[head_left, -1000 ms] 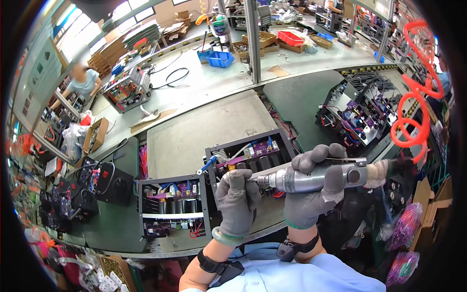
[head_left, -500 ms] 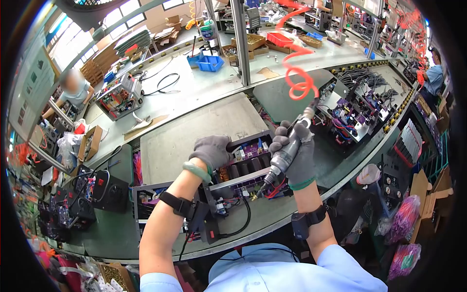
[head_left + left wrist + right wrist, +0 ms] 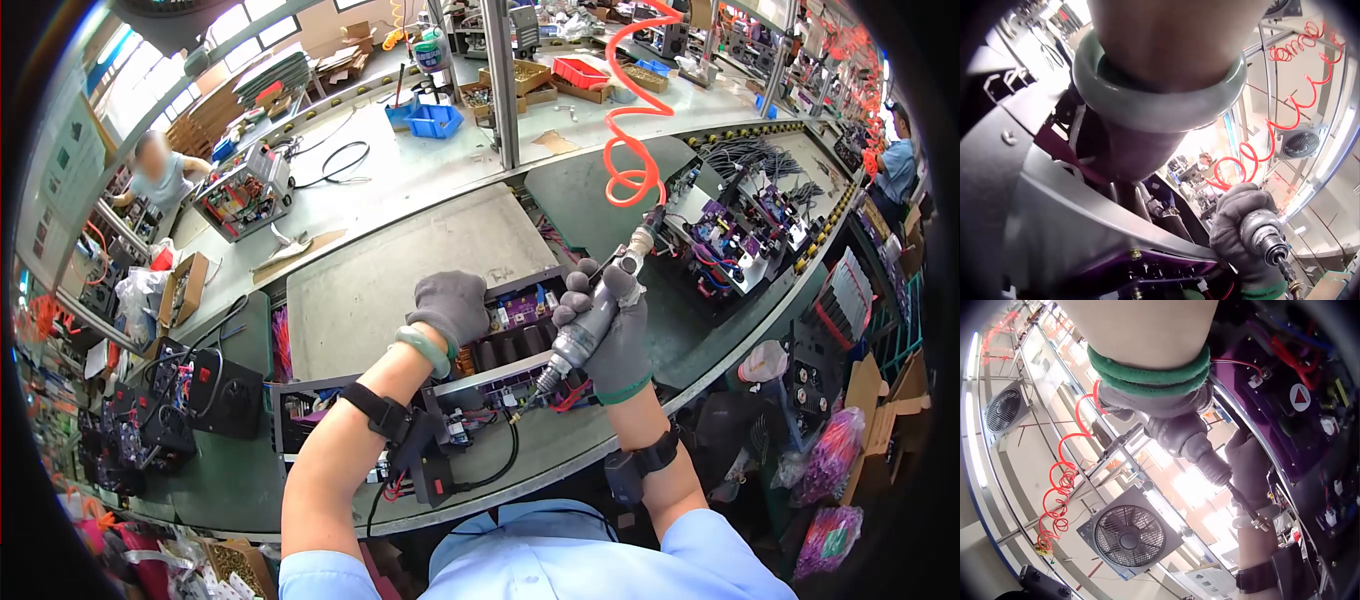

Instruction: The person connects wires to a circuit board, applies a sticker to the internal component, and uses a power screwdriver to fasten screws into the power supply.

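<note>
My gloved right hand (image 3: pixel 618 335) grips a pneumatic screwdriver (image 3: pixel 585 335), tilted with its bit pointing down and left. A brass-coloured piece (image 3: pixel 1261 524) shows at the bit's tip in the right wrist view. The bit is close over the front of an open metal chassis (image 3: pixel 545 273), which holds purple circuit boards and dark cylinders. My gloved left hand (image 3: pixel 450 308) is at the chassis's left edge, its fingers hidden behind the hand; I cannot tell how they lie. Below the left forearm sits a black box (image 3: pixel 435 478) with a red switch and cable.
A red coiled hose (image 3: pixel 635 150) hangs down to the tool. Another chassis (image 3: pixel 300 400) stands left, partly behind the forearm. Black units (image 3: pixel 225 390) stand farther left; more boards (image 3: pixel 740 235) lie right. A metal post (image 3: pixel 500 90) rises behind the bench.
My left hand has left the screwdriver's bit end and moved to the chassis's left edge. The right hand has swung the tool from level to pointing down; over the last half second little has moved.
</note>
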{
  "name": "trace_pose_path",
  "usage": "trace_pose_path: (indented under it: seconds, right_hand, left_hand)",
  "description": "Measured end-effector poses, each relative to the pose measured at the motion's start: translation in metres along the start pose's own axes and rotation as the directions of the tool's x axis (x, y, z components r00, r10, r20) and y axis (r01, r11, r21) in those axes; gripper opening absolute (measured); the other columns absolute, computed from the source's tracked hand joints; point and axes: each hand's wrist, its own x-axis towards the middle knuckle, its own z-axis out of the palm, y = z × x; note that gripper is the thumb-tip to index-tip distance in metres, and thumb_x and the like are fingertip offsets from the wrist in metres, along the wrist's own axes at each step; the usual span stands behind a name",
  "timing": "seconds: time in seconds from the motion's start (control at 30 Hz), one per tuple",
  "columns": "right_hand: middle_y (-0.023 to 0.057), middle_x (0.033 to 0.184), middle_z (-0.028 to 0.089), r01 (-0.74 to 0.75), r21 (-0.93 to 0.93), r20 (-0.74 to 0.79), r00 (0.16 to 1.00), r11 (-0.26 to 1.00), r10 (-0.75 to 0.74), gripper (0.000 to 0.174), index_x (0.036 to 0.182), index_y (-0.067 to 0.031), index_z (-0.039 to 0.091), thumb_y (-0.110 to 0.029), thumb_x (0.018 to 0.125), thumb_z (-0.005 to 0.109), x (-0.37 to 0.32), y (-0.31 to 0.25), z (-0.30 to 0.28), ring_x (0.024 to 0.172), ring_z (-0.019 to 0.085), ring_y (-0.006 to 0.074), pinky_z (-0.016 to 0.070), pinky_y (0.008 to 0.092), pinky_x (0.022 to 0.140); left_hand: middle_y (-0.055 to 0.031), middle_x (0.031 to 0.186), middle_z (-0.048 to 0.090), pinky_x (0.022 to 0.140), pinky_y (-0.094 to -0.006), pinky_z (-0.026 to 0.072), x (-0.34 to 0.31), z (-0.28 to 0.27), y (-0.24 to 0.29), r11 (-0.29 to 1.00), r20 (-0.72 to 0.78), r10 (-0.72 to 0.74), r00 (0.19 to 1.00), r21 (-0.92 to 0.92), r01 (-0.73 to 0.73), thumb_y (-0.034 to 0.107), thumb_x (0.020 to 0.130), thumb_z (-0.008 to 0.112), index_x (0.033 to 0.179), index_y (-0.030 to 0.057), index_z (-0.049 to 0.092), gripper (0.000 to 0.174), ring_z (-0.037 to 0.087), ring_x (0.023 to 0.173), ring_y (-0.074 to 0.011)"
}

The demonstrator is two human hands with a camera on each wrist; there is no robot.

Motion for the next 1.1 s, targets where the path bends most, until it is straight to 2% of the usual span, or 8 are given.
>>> trace_pose_path:
  seconds: [0.17,0.27,0.37,0.5,0.63,0.8,0.97,1.1]
  right_hand:
    - [0.0050,0.086,0.064,-0.008,-0.032,0.011,1.000,0.999,0.009,0.030,0.101,-0.0069,0.060,-0.030,0.085,0.071,0.002,-0.001,-0.003,0.071,0.060,0.0146,0.0533,0.0303,0.065]
    - [0.0054,0.088,0.063,-0.015,-0.058,0.030,0.999,0.998,0.017,0.032,0.103,-0.0067,0.060,-0.030,0.085,0.072,0.000,-0.002,-0.004,0.071,0.060,0.0146,0.0530,0.0303,0.065]
    - [0.0055,0.089,0.064,0.011,-0.067,0.028,1.000,0.998,-0.009,0.034,0.106,-0.0063,0.060,-0.030,0.085,0.072,-0.008,-0.002,-0.008,0.072,0.060,0.0145,0.0533,0.0306,0.065]
    - [0.0064,0.093,0.064,0.041,-0.005,0.058,0.997,0.999,-0.041,0.036,0.109,-0.0056,0.060,-0.031,0.086,0.071,-0.010,-0.003,-0.012,0.072,0.061,0.0145,0.0545,0.0323,0.067]
    - [0.0071,0.092,0.064,0.023,-0.009,0.050,0.999,1.000,-0.022,0.034,0.108,-0.0058,0.060,-0.030,0.087,0.070,-0.011,-0.005,-0.011,0.072,0.061,0.0146,0.0548,0.0320,0.066]
    - [0.0056,0.091,0.061,0.038,-0.083,0.037,0.999,0.996,-0.035,0.040,0.111,-0.0044,0.058,-0.031,0.086,0.073,-0.009,-0.003,-0.008,0.071,0.060,0.0133,0.0536,0.0315,0.065]
    - [0.0055,0.088,0.063,0.048,-0.090,0.053,0.998,0.995,-0.044,0.031,0.106,-0.0077,0.060,-0.030,0.087,0.071,-0.009,-0.001,0.008,0.071,0.061,0.0146,0.0538,0.0313,0.066]
    - [0.0053,0.091,0.063,0.202,-0.177,0.269,0.951,0.963,-0.151,0.033,0.110,-0.0093,0.059,-0.025,0.085,0.073,-0.008,-0.003,0.044,0.075,0.064,0.0157,0.0541,0.0325,0.068]
  left_hand:
    - [-0.0116,0.089,0.071,0.081,-0.0415,0.0537,-0.003,0.007,-0.024,0.998,0.002,0.037,0.999,-0.059,-0.037,0.022,0.081,0.063,0.105,0.0110,0.070,0.027,0.069,0.090,-0.0321]
    - [-0.0124,0.091,0.071,0.082,-0.0406,0.0531,-0.029,0.009,-0.045,0.943,-0.402,0.183,0.897,-0.187,-0.276,0.033,0.088,0.065,0.114,0.0106,0.066,0.034,0.068,0.088,-0.0332]
    - [-0.0139,0.092,0.071,0.083,-0.0414,0.0519,-0.058,-0.013,-0.062,0.943,-0.264,0.008,0.964,-0.318,-0.095,0.033,0.090,0.062,0.117,0.0106,0.064,0.036,0.068,0.088,-0.0337]
    - [-0.0193,0.092,0.069,0.082,-0.0391,0.0518,-0.094,-0.013,-0.072,0.935,-0.029,0.062,0.998,-0.348,-0.068,0.039,0.087,0.066,0.129,0.0081,0.055,0.053,0.068,0.088,-0.0338]
    - [-0.0163,0.092,0.068,0.081,-0.0372,0.0517,-0.115,-0.014,-0.064,0.867,-0.057,0.018,0.998,-0.496,-0.044,0.039,0.080,0.073,0.134,0.0065,0.053,0.066,0.067,0.084,-0.0289]
    - [-0.0085,0.087,0.065,0.075,-0.0284,0.0513,-0.121,-0.008,-0.060,0.806,-0.044,0.051,0.998,-0.588,-0.067,0.017,0.080,0.076,0.127,0.0028,0.058,0.053,0.063,0.079,-0.0149]
    - [0.0013,0.094,0.061,0.079,-0.0238,0.0515,-0.089,0.021,-0.048,0.273,-0.291,0.150,0.945,-0.907,-0.322,-0.004,0.083,0.068,0.126,0.0021,0.058,0.045,0.058,0.082,-0.0076]
    - [-0.0063,0.096,0.064,0.081,-0.0253,0.0523,-0.044,0.043,-0.031,0.415,-0.545,0.092,0.833,-0.740,-0.530,-0.001,0.083,0.069,0.107,0.0026,0.070,0.024,0.063,0.086,-0.0127]
